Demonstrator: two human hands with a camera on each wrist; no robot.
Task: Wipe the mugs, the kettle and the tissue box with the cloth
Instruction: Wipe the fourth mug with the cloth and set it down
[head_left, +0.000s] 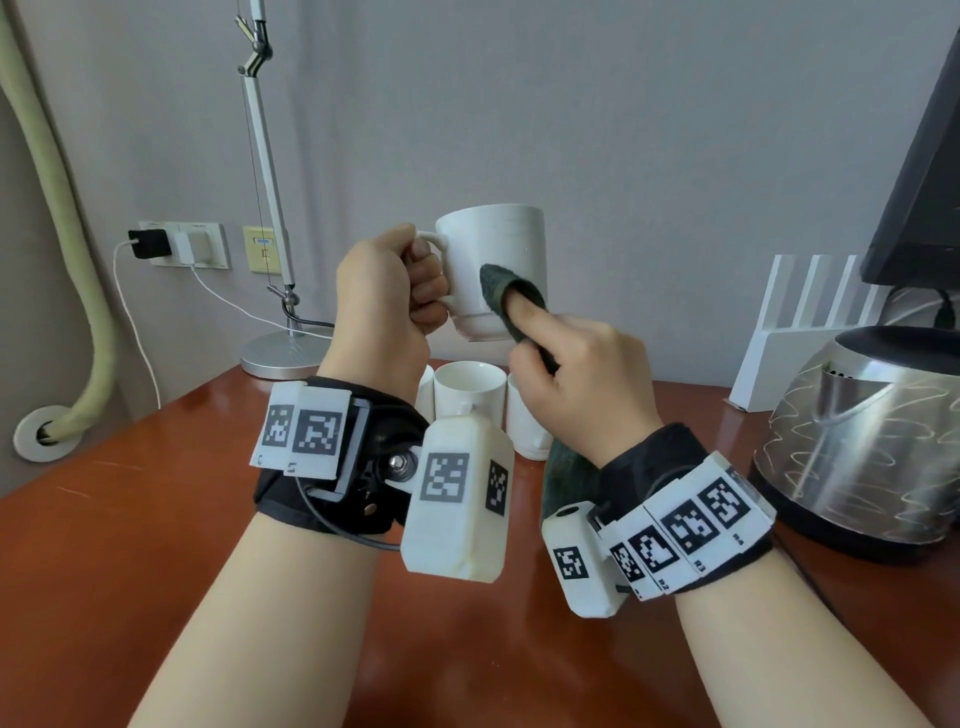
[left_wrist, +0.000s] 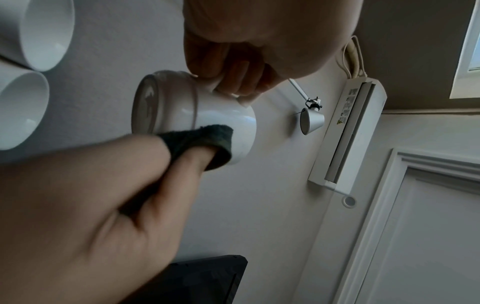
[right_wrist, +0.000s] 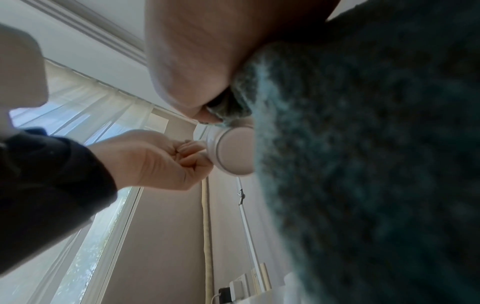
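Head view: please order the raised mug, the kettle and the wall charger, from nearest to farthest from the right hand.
1. Raised mug: the right hand presses the cloth against its side.
2. Kettle: on the table, to the hand's right.
3. Wall charger: plugged in at the back wall, far left.

Mug held up over the table, hands at centre, other things ringed around.

The held mug (head_left: 493, 270) hangs above the table (head_left: 156, 545), the left hand (head_left: 384, 296) at its 9 o'clock on the handle, the right hand (head_left: 576, 374) at its 5 o'clock pressing the cloth (head_left: 498, 291) against its side. Directly beneath, three mugs (head_left: 467, 389) stand together on the table. The kettle (head_left: 872, 441) sits at 3 o'clock of them, a rack (head_left: 810, 338) behind it. The lamp base (head_left: 285, 353) stands at 10 o'clock, wall sockets (head_left: 187, 244) further left.
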